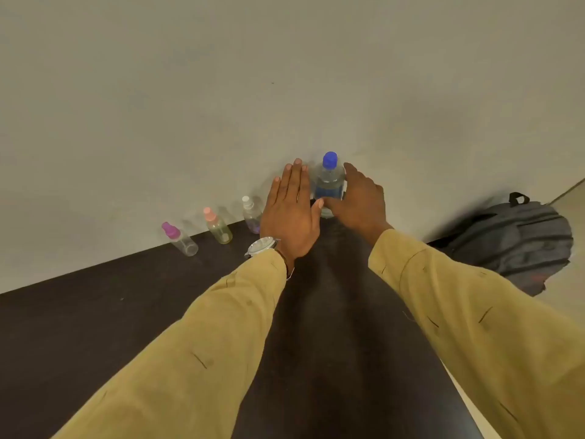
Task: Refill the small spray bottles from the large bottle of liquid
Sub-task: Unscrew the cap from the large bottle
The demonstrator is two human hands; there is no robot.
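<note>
Item 1: large bottle (329,182), clear, blue cap (330,160), upright at the back of the dark table (126,312), against the pale wall (221,90).

Item 2: left hand (291,217), flat and wide, fingers straight and together, just left of the large bottle, holding nothing; watch (262,247) at the wrist.

Item 3: right hand (361,201), loosely spread, fingers alongside the bottle's right flank; I cannot tell whether they touch it.

Items 4 to 6: 3 small spray bottles in a row along the wall, left of the hands: purple-capped bottle (185,243), pink-capped bottle (220,232), white-capped bottle (251,213), the last partly hidden behind the left hand.

Item 7: grey backpack (512,242), far right.
</note>
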